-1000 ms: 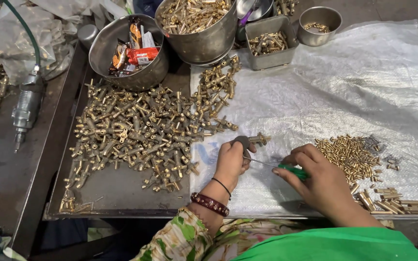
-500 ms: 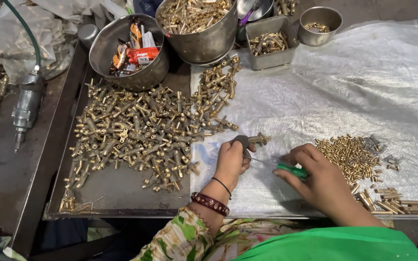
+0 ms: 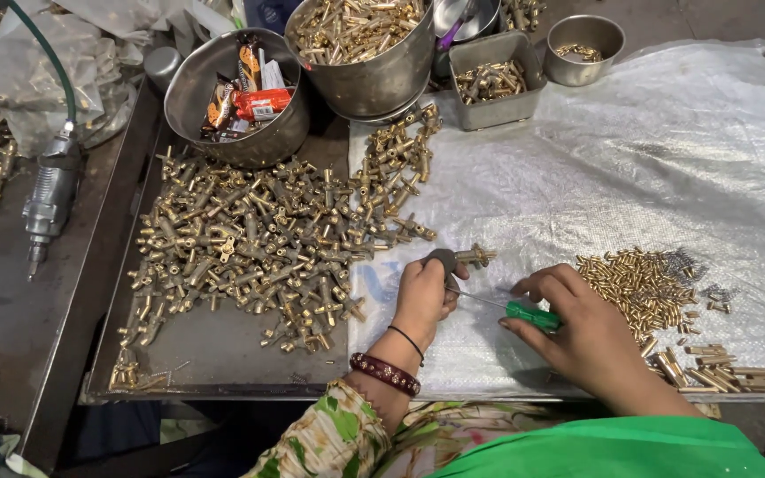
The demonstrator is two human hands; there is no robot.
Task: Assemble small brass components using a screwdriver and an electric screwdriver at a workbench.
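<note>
a small t-shaped brass valve fitting [image 3: 471,258] was gripped by the left hand [image 3: 425,292], long axis pointing right. a green-handled screwdriver [image 3: 531,313] was clasped by the right hand [image 3: 577,329], tip leftward toward it, open white woven sheet [image 3: 666,159] beyond.

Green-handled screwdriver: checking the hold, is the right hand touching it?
Touching. The head view shows the right hand wrapped around the green-handled screwdriver, fingers on its handle.

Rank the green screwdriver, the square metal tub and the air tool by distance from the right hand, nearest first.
1. Green screwdriver, held in the right hand.
2. Square metal tub, at the back.
3. Air tool, far left.
</note>
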